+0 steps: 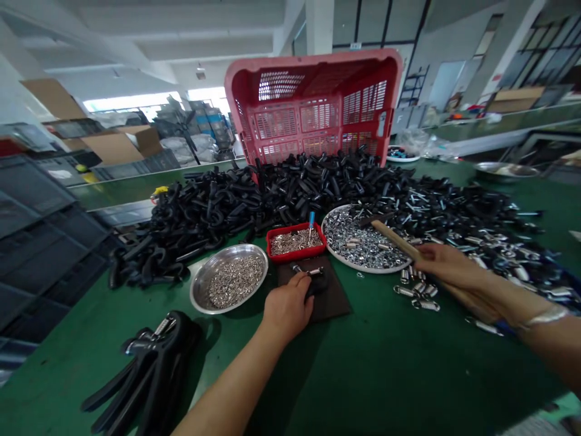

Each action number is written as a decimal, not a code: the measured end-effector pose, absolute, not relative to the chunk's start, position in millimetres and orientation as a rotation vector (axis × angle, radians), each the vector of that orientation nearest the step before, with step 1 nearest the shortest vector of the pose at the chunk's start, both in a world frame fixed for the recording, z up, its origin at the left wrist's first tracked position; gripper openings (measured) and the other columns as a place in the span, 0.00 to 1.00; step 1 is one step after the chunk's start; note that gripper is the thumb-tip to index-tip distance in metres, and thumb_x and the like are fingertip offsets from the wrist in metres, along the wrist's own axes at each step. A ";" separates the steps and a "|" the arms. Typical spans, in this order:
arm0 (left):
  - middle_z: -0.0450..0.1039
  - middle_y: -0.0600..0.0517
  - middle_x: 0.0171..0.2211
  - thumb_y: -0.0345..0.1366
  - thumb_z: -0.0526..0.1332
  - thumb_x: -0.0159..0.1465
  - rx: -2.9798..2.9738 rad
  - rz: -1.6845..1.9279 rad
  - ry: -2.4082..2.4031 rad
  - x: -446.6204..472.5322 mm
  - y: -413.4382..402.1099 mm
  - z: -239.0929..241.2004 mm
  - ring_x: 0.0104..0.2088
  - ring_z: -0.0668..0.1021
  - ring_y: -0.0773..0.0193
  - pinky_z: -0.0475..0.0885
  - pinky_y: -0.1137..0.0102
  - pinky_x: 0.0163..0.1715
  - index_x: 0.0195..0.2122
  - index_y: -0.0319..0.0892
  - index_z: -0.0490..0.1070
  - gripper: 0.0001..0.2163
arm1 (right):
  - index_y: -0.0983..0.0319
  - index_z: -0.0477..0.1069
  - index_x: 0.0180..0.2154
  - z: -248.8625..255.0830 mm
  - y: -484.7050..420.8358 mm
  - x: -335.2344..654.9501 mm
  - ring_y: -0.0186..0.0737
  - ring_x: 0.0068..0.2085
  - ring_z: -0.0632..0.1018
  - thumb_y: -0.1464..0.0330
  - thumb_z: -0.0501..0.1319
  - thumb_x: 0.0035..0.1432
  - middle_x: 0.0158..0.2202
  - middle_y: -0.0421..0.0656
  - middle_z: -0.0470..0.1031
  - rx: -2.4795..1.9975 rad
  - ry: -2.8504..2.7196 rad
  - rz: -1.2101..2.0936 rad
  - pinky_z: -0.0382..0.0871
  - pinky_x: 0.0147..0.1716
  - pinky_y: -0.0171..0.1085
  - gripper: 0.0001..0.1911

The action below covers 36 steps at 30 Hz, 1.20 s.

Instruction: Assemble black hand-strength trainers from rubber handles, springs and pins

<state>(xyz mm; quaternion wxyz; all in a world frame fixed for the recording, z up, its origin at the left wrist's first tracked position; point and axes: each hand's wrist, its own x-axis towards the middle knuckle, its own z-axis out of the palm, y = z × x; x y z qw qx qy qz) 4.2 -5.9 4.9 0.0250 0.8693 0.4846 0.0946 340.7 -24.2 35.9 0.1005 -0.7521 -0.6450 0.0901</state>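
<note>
While the right hand (447, 264) grips a hammer (394, 237), the left hand (287, 307) holds a black part (319, 283) underneath.

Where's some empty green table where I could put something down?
The biggest bare patch of green tabletop is on the near side of the brown mat and loose springs, beside the left forearm. A smaller one sits between the steel bowl, the black clamps and that forearm. It's crowded at the back, where black parts are heaped.
</note>
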 end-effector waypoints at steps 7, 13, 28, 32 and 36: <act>0.63 0.49 0.54 0.37 0.53 0.59 2.669 0.298 1.516 1.7 -7.0 2.1 0.38 0.75 0.59 0.70 0.66 0.34 0.52 0.46 0.62 0.18 | 0.58 0.54 0.58 21.3 -85.8 315.9 0.48 0.35 0.78 0.60 0.54 0.55 0.43 0.49 0.75 -1.837 -1.874 0.327 0.75 0.30 0.42 0.29; 0.63 0.52 0.54 0.38 0.52 0.60 2.675 0.347 1.517 0.5 -8.3 -2.5 0.39 0.74 0.60 0.70 0.68 0.34 0.53 0.47 0.61 0.18 | 0.52 0.45 0.61 -1.8 -114.8 286.0 0.47 0.49 0.71 0.64 0.52 0.58 0.56 0.40 0.63 -1.625 -2.289 0.280 0.69 0.47 0.46 0.31; 0.63 0.57 0.55 0.38 0.54 0.59 2.652 0.403 1.490 -5.8 -5.5 -4.7 0.38 0.74 0.60 0.70 0.67 0.34 0.52 0.49 0.62 0.18 | 0.49 0.49 0.60 28.6 -96.8 285.9 0.48 0.46 0.73 0.62 0.49 0.59 0.51 0.41 0.68 -1.747 -2.183 0.290 0.74 0.40 0.42 0.27; 0.63 0.57 0.55 0.38 0.54 0.59 2.648 0.409 1.477 -6.7 -5.0 -4.1 0.39 0.74 0.60 0.70 0.67 0.36 0.52 0.50 0.61 0.19 | 0.53 0.48 0.61 26.9 -99.6 281.0 0.50 0.47 0.72 0.61 0.48 0.59 0.52 0.43 0.68 -1.806 -2.093 0.270 0.72 0.43 0.45 0.28; 0.63 0.58 0.55 0.38 0.54 0.59 2.627 0.394 1.473 -9.7 -4.6 -4.1 0.39 0.74 0.61 0.70 0.67 0.36 0.53 0.51 0.61 0.19 | 0.51 0.50 0.60 32.0 -95.7 282.0 0.48 0.51 0.69 0.60 0.47 0.60 0.55 0.37 0.63 -1.769 -2.323 0.548 0.67 0.48 0.45 0.26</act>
